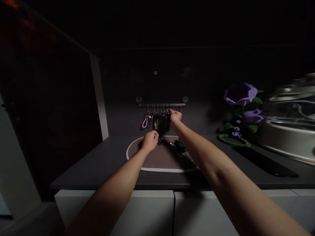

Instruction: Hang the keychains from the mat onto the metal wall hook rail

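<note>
Over the counter (81, 170), hands (150, 140) reach forward, the right (175, 116) higher.

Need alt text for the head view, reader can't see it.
In dim light, a person's right hand is at a key ring below a clear rail hung with keys, while the left hand is lower, over a white-edged mat. Small items lie on the mat; purple flowers stand to the right.

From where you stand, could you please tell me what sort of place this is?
Probably a dim household entryway or sideboard nook: keys hang from a hook rail above a dark countertop with white cabinets below, and purple flowers stand nearby.
</note>
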Demonstrator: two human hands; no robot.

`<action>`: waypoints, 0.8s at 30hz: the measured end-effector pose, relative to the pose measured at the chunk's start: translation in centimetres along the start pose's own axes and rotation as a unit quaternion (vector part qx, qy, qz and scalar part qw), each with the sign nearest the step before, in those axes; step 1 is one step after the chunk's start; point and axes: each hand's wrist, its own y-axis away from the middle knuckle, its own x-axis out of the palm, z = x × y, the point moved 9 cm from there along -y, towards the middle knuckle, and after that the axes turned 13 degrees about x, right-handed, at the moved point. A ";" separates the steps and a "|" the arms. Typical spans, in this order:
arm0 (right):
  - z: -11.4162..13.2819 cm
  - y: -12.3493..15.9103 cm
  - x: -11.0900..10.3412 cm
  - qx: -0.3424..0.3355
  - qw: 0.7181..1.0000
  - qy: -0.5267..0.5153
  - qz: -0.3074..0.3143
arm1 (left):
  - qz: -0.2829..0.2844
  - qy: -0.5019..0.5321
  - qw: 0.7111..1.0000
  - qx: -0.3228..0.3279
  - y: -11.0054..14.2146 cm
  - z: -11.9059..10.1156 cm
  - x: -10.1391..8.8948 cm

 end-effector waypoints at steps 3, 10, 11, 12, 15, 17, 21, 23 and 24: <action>0.1 0.2 0.1 0.000 1.000 0.024 -0.017 | -0.002 -0.001 1.000 -0.002 0.1 0.0 -0.2; 0.0 0.1 0.2 0.000 0.996 0.070 -0.056 | 0.002 -0.014 1.000 -0.007 0.2 0.0 -0.2; 0.0 0.1 0.2 0.001 0.995 0.075 -0.059 | 0.000 -0.019 1.000 -0.007 0.2 0.0 -0.3; -0.1 0.1 0.2 0.002 0.995 0.079 -0.059 | -0.001 -0.024 1.000 -0.007 0.2 0.0 -0.3; -0.3 0.2 0.2 0.007 0.996 0.077 -0.052 | 0.000 -0.035 0.999 -0.007 0.2 0.0 -0.4; -0.5 0.3 0.1 0.012 0.997 0.067 -0.044 | 0.001 -0.038 0.999 -0.006 0.2 0.0 -0.4; -0.9 0.6 -0.1 0.020 0.998 0.055 -0.029 | 0.007 -0.033 0.999 -0.011 0.1 0.1 -0.3; -1.1 0.6 -0.2 0.020 0.998 0.051 -0.022 | 0.011 -0.026 0.999 -0.018 0.1 0.2 -0.2; -1.2 0.5 -0.2 0.018 0.998 0.049 -0.017 | 0.012 -0.022 0.999 -0.021 0.1 0.2 -0.2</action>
